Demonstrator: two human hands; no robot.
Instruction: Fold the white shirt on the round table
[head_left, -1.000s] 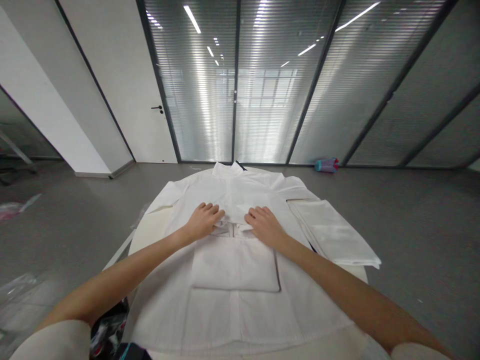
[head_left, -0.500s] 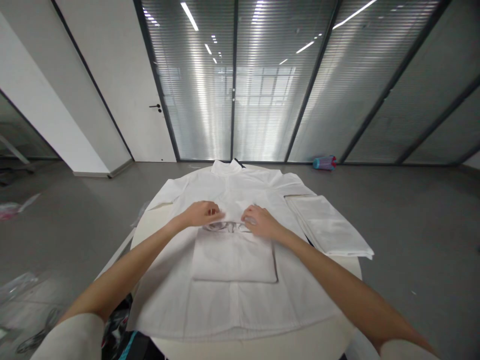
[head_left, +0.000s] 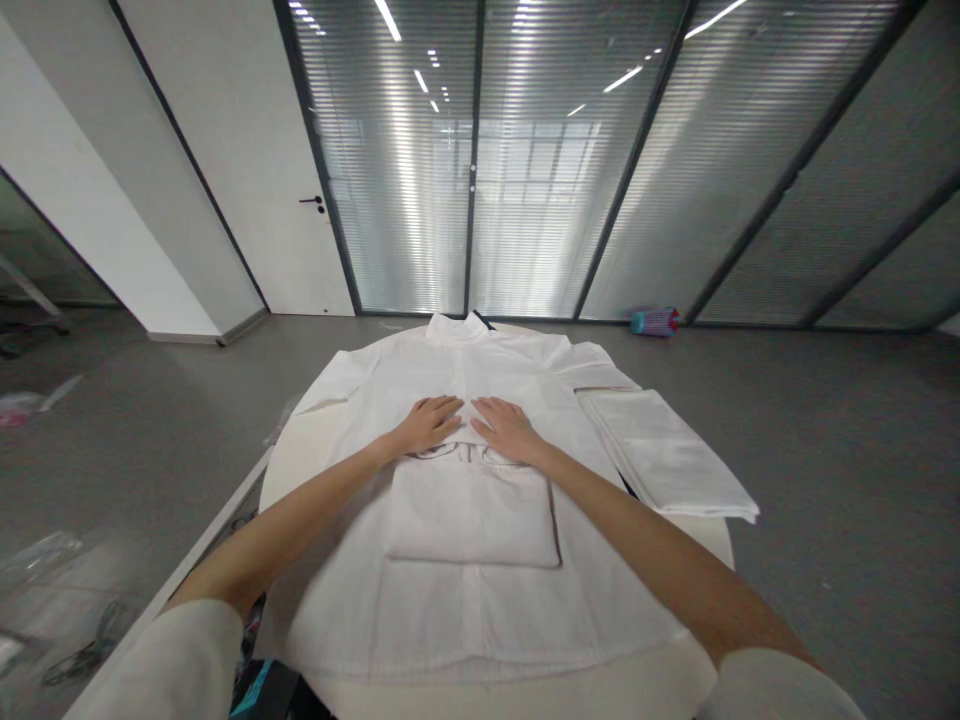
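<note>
A white shirt (head_left: 360,600) lies spread on a round table, its collar at the far edge. On its middle rests a folded white garment (head_left: 472,510) with a gathered upper edge. My left hand (head_left: 431,423) lies flat, fingers outstretched, on the white cloth just beyond that edge. Beside it, my right hand (head_left: 508,428) is also flat with fingers spread, its fingertips close to the left ones. Neither hand grips anything. The wrists partly cover the corners of the folded garment's upper edge.
The cream round table (head_left: 525,690) shows around the shirt. Folded white cloth (head_left: 667,450) hangs over its right edge. A black box with a teal stripe (head_left: 274,690) stands below at the left. Farther off are a blue and red cylinder (head_left: 655,322), floor cables (head_left: 82,655) and a glass partition (head_left: 540,200).
Both hands have let go of the folded garment's upper edge and moved slightly forward and together. Their curled fingers have straightened and now lie flat on the cloth.
</note>
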